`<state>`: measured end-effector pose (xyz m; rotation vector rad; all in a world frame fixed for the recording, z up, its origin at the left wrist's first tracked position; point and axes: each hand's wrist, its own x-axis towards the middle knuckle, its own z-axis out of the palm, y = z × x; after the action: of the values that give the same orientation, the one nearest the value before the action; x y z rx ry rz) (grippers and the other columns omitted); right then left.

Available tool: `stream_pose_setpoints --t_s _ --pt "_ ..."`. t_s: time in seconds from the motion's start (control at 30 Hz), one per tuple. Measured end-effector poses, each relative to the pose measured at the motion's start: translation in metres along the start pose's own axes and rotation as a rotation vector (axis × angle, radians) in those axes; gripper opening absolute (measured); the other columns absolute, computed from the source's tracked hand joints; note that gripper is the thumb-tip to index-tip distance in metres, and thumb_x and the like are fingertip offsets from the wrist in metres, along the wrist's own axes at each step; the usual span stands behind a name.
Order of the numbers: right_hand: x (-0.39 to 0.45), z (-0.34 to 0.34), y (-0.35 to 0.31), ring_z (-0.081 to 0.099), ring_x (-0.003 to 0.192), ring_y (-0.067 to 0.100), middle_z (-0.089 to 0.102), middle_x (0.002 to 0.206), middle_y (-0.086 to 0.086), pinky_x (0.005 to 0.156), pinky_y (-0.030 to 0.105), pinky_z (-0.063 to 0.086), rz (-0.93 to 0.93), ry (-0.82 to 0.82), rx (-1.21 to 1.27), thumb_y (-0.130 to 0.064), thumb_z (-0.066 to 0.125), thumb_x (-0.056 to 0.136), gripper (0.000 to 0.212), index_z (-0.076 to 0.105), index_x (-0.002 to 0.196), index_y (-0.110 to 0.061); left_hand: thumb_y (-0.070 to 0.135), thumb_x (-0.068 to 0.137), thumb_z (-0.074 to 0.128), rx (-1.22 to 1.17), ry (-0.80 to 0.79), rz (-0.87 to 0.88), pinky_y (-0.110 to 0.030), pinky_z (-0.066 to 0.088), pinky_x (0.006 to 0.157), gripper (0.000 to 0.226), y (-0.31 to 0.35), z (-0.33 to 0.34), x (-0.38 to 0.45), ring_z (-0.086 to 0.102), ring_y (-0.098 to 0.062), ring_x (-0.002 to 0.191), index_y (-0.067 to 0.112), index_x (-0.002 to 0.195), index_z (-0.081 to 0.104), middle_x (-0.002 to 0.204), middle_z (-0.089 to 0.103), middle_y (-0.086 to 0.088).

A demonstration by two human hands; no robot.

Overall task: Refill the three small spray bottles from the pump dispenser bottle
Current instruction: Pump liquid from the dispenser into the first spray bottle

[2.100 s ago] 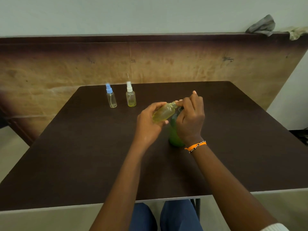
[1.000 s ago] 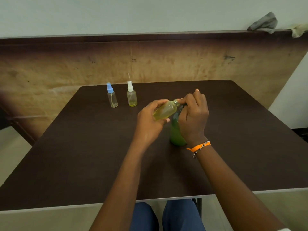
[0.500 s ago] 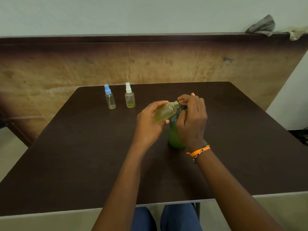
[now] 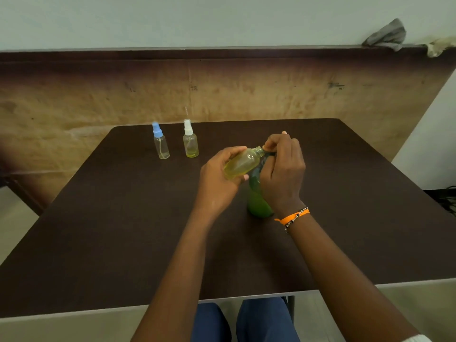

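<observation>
My left hand [image 4: 217,178] grips a small clear spray bottle [image 4: 243,162] with its cap off, tilted so its open neck points right; it holds yellow liquid. My right hand [image 4: 282,169] is curled over the pump head of the green dispenser bottle [image 4: 257,201], whose top is hidden under my fingers. The pump's nozzle meets the small bottle's neck. Two more small spray bottles stand upright at the back left: one with a blue cap [image 4: 161,144], nearly empty, and one with a white cap [image 4: 190,142] with a little yellow liquid.
The dark brown table [image 4: 123,230] ends at a pale front edge near my knees. A brown board backs the table's far side. Grey and pale cloths [image 4: 387,35] lie on the ledge at the top right.
Both hands have stayed at the pump and small bottle. My right fingers shifted slightly on the pump head. The view itself wobbled a little.
</observation>
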<state>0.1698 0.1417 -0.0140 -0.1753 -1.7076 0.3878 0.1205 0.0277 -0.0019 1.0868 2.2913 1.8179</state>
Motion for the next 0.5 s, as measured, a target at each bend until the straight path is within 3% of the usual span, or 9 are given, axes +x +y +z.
stream_pose_setpoints --t_s 0.1,0.3,0.4,0.5 --pt "0.002 -0.003 -0.004 0.041 0.070 0.017 0.053 0.074 0.011 0.078 0.040 0.047 0.044 -0.022 -0.037 0.019 0.040 0.063 0.029 0.054 0.079 0.001 -0.004 0.069 0.074 0.012 -0.007 0.008 -0.012 0.046 0.089 0.055 0.000 -0.002 0.000 0.058 -0.001 0.102 0.017 0.117 0.062 0.113 0.065 0.007" --pt "-0.007 0.003 0.005 0.037 0.067 0.019 0.053 0.071 0.014 0.097 0.028 0.043 -0.009 0.064 -0.053 0.012 0.030 0.071 0.026 0.052 0.077 -0.002 -0.004 0.068 0.073 0.007 -0.015 0.018 -0.009 0.045 0.085 0.054 -0.002 0.001 0.001 0.058 0.000 0.101 0.017 0.116 0.062 0.112 0.065 0.007" --pt "-0.007 0.002 0.002 0.037 0.067 0.019 0.053 0.071 0.014 0.091 0.029 0.045 0.005 0.051 -0.035 0.012 0.031 0.070 0.025 0.053 0.076 0.001 -0.005 0.068 0.073 -0.001 -0.010 0.026 -0.008 0.045 0.085 0.054 -0.004 0.003 0.001 0.058 0.000 0.101 0.017 0.116 0.063 0.112 0.065 0.006" --pt "0.001 -0.001 -0.001 0.042 0.067 0.020 0.054 0.072 0.012 0.070 0.025 0.042 0.046 0.000 -0.032 0.016 0.035 0.067 0.025 0.053 0.076 0.000 -0.004 0.069 0.073 -0.003 -0.005 0.025 -0.012 0.046 0.087 0.054 -0.003 0.002 0.001 0.058 -0.001 0.103 0.018 0.117 0.062 0.113 0.065 0.007"
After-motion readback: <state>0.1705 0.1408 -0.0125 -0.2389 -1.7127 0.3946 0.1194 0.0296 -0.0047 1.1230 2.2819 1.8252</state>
